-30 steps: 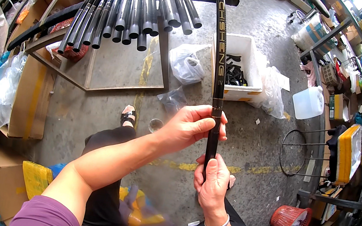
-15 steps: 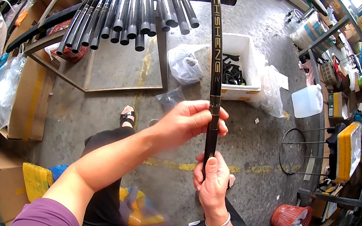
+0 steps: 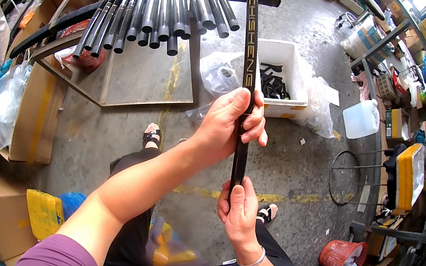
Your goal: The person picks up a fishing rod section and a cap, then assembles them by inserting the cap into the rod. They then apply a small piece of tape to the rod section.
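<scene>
A long black rod (image 3: 249,54) with gold lettering runs from my hands up toward the top of the view. My left hand (image 3: 229,121) is wrapped around it at mid-length, fingers curled over the shaft. My right hand (image 3: 238,211) grips the rod's lower end, thumb pressed along it. Beyond the hands, a bundle of several dark rod tubes (image 3: 156,3) fans out, their open ends pointing toward me.
A white foam box (image 3: 287,100) with black parts stands on the concrete floor, clear plastic bags (image 3: 218,71) beside it. Cardboard boxes (image 3: 34,113) line the left. At right are a translucent jug (image 3: 361,118), a wire ring stand (image 3: 350,177) and a red basket (image 3: 342,258).
My left hand has slid slightly up the rod and the rod has tilted a little; my right hand stays at the lower end.
</scene>
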Tool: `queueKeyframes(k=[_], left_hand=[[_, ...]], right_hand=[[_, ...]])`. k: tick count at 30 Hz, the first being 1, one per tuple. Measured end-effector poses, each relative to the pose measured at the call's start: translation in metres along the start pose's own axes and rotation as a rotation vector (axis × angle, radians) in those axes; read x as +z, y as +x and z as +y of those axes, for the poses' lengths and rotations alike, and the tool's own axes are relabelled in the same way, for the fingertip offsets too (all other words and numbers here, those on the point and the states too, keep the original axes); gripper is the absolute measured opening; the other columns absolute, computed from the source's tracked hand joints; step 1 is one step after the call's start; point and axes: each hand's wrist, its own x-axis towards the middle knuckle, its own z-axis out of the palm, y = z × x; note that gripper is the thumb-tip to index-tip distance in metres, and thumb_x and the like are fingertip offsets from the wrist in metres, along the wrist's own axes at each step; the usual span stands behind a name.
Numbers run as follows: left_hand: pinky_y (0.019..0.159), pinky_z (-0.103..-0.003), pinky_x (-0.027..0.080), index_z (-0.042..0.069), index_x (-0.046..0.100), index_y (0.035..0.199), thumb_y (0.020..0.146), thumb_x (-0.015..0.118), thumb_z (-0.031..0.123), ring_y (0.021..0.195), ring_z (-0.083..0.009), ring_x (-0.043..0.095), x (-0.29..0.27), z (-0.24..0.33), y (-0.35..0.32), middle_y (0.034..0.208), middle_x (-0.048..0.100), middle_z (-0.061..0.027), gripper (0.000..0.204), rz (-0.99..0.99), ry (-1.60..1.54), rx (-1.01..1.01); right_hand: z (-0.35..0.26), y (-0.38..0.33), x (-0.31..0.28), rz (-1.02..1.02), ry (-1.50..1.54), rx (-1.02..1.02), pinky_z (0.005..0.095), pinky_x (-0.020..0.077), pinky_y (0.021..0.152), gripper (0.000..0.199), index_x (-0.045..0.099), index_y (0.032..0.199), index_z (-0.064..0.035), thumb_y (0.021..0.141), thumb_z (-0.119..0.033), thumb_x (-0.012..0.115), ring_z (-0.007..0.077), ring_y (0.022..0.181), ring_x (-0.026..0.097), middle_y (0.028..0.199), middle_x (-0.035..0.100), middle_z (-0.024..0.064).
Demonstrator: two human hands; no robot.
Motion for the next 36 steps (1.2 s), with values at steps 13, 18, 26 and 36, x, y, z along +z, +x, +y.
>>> queueKeyframes(k=[13, 18, 26, 36], left_hand=[[0.048, -0.025, 0.034, 0.005, 0.045, 0.098, 0.096, 0.042, 0.039, 0.046, -0.0075, 0.032, 0.052, -0.003, 0.005, 0.061, 0.035, 0.0034, 0.035, 0.080, 0.075, 0.073], [0.045, -0.025, 0.032, 0.005, 0.045, 0.097, 0.096, 0.042, 0.040, 0.045, -0.0073, 0.031, 0.058, -0.006, 0.006, 0.060, 0.035, 0.0032, 0.035, 0.048, 0.074, 0.092], [0.037, -0.022, 0.027, 0.008, 0.047, 0.089, 0.097, 0.040, 0.038, 0.042, -0.0056, 0.030, 0.046, 0.052, 0.024, 0.057, 0.033, 0.0051, 0.032, -0.108, -0.240, 0.209], [0.049, -0.028, 0.042, 0.005, 0.045, 0.098, 0.096, 0.042, 0.041, 0.053, -0.0104, 0.036, 0.031, 0.034, 0.001, 0.065, 0.036, 0.0008, 0.036, 0.018, 0.107, 0.102]], right_hand=[[-0.020, -0.017, -0.004, 0.079, -0.184, -0.141, 0.0190, 0.0256, 0.041, 0.039, 0.045, 0.091, -0.0061, 0.095, -0.045, 0.042, 0.0034, 0.047, 0.034, 0.060, 0.040, -0.0036], [-0.020, -0.022, -0.007, 0.079, -0.217, -0.170, 0.0189, 0.0241, 0.040, 0.044, 0.043, 0.090, -0.0068, 0.093, -0.050, 0.042, 0.0032, 0.045, 0.032, 0.057, 0.039, -0.0037], [0.002, -0.045, -0.012, -0.204, -0.246, -0.032, 0.0218, 0.0325, 0.046, 0.028, 0.045, 0.086, -0.0041, 0.098, -0.030, 0.042, 0.0049, 0.053, 0.041, 0.061, 0.046, -0.0016], [-0.007, -0.019, -0.051, -0.277, -0.449, 0.002, 0.0207, 0.0358, 0.052, 0.019, 0.046, 0.087, -0.0056, 0.080, 0.001, 0.063, 0.0046, 0.058, 0.044, 0.069, 0.048, -0.0035]])
